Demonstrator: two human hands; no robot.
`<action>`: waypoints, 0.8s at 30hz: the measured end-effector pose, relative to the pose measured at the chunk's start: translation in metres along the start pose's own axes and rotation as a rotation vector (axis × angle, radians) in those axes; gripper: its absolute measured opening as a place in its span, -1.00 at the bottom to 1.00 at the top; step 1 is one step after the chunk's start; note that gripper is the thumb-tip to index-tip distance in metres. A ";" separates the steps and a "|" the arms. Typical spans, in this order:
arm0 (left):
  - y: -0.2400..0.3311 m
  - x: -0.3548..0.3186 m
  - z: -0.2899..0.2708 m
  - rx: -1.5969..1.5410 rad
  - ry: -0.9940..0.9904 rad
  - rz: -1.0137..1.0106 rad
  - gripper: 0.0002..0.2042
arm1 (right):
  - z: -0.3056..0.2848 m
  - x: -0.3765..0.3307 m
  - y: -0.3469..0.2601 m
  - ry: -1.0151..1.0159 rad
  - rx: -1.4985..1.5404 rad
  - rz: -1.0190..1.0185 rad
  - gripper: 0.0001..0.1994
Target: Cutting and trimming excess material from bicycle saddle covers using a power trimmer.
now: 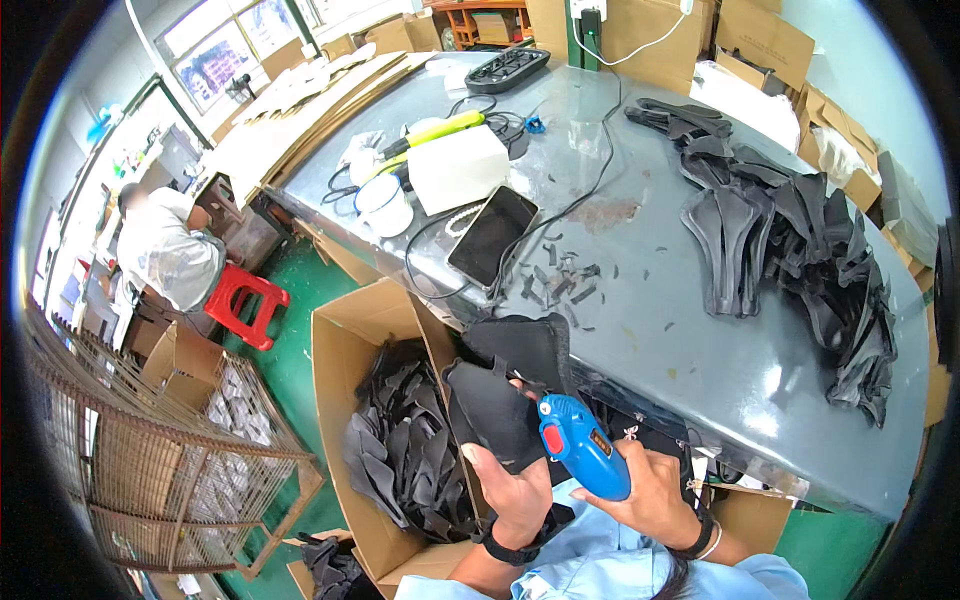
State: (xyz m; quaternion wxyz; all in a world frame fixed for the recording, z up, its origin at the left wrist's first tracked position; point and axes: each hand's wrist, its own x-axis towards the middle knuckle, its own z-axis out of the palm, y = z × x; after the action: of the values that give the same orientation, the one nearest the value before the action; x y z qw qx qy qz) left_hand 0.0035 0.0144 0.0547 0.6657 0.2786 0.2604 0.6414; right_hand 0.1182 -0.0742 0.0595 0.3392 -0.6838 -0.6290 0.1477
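Right hand (655, 495): fingers clamped round blue handheld tool (585, 450), nose at black padded piece (488, 415). Left hand (518, 502) sits by piece, probably steadying it; fingers partly hidden, can't tell how closed. Piece is between counter (650, 340) and open carton (334, 395), likely for easy reach.

The table (690, 345) carries black pieces (738, 235) and a phone (494, 236).

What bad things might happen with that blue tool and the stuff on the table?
The right hand holds the blue tool with its tip right at the black piece that the left hand holds, so a slip might hurt a finger. The phone lies near the edge of the table, so a bump might knock it off.
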 end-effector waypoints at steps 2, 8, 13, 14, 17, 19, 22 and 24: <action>-0.006 -0.004 0.001 -0.001 0.025 0.026 -0.32 | -0.003 0.000 -0.005 -0.004 0.002 -0.009 -0.43; -0.018 -0.013 -0.020 0.248 -0.078 0.039 -0.21 | -0.008 0.003 -0.008 0.000 0.005 -0.037 -0.47; -0.031 -0.014 -0.044 0.243 -0.064 -0.024 -0.10 | -0.010 0.005 -0.011 0.017 0.027 -0.078 -0.48; -0.031 -0.014 -0.045 0.242 -0.065 -0.025 -0.10 | -0.011 0.005 -0.013 0.018 0.026 -0.076 -0.48; -0.029 -0.015 -0.048 0.230 -0.154 0.006 -0.21 | -0.011 0.007 -0.015 0.026 0.055 -0.070 -0.49; -0.029 -0.017 -0.049 0.268 -0.154 -0.005 -0.22 | -0.011 0.007 -0.014 0.029 0.081 -0.085 -0.50; -0.023 -0.021 -0.046 0.264 -0.140 0.006 -0.31 | -0.018 0.009 -0.013 0.023 0.059 -0.102 -0.49; -0.009 -0.016 -0.033 0.410 -0.133 0.056 -0.38 | -0.026 0.016 -0.011 0.038 0.074 -0.090 -0.47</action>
State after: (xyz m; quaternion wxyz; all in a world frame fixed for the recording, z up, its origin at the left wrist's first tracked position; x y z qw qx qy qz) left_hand -0.0140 -0.0008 0.0244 0.5925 0.4571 0.3332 0.5735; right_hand 0.1287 -0.0663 0.0889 0.3824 -0.6445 -0.6466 0.1427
